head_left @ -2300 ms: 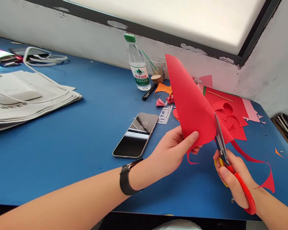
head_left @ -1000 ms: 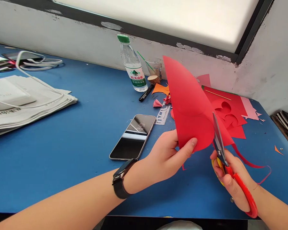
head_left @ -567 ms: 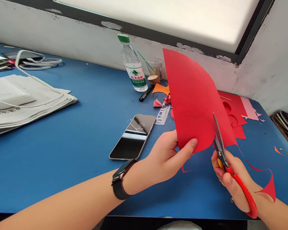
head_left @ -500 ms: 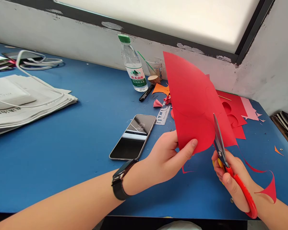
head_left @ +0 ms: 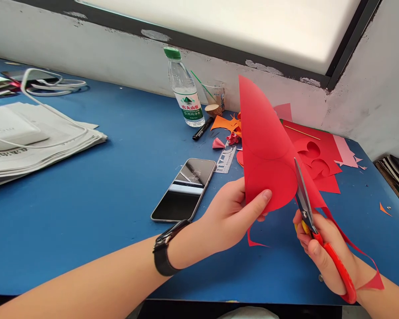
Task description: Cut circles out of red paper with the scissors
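My left hand (head_left: 234, 217) grips a sheet of red paper (head_left: 267, 146) near its lower left edge, thumb on the front and fingers behind. Faint curved lines are drawn on the paper, and its lower part has a rounded cut edge. In my right hand (head_left: 329, 257) is a pair of scissors (head_left: 304, 195) with red and yellow handles. Their blades point up against the right side of the curve, nearly together. A thin red offcut strip (head_left: 349, 239) trails from the sheet over my right wrist.
On the blue table (head_left: 113, 186) lie a phone (head_left: 186, 190), a clear ruler (head_left: 225, 159), a black marker (head_left: 202, 128) and red paper scraps (head_left: 329, 181). A water bottle (head_left: 186, 93) stands by the wall. Newspapers (head_left: 63, 141) with a white charger (head_left: 13, 128) are at left.
The red paper has turned and curled more, uncovering more of the scraps behind it. Its trailing strip hangs lower over my right wrist. The scissors have barely moved.
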{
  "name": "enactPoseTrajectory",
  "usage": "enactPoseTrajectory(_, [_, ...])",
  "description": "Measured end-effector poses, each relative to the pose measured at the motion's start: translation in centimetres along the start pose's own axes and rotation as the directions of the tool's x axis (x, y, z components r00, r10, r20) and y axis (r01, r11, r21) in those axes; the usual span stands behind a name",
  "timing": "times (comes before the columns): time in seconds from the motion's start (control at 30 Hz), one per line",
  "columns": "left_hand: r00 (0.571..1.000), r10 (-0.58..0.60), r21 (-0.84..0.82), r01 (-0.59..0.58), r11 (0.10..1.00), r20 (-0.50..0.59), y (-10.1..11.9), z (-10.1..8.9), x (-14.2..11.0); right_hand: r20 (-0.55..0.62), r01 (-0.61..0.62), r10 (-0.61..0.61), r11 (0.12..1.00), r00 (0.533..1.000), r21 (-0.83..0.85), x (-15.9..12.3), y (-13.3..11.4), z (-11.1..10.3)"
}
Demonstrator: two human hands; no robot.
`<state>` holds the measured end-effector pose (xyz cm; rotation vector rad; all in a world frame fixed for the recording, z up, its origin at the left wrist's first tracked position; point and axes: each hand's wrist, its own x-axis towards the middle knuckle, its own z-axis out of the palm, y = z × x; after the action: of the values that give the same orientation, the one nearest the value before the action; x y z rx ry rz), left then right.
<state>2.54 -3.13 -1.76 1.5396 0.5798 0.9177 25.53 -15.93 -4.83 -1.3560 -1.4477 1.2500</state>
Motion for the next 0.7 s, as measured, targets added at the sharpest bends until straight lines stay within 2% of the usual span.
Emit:
enactPoseTrajectory(0.13, [1.0, 0.014, 0.032, -0.014, 0.999, 0.006, -0.02, -0.08, -0.16, -0.01, 0.086, -0.086, 0.996, 0.996, 0.01, 0.13, 0.58, -0.01])
enactPoseTrajectory(0.7, [0.999, 0.048, 0.032, -0.048, 0.998, 0.007, -0.04, -0.06, -0.32, 0.013, 0.114, -0.114, 0.993, 0.993, 0.044, 0.24, 0.74, -0.09])
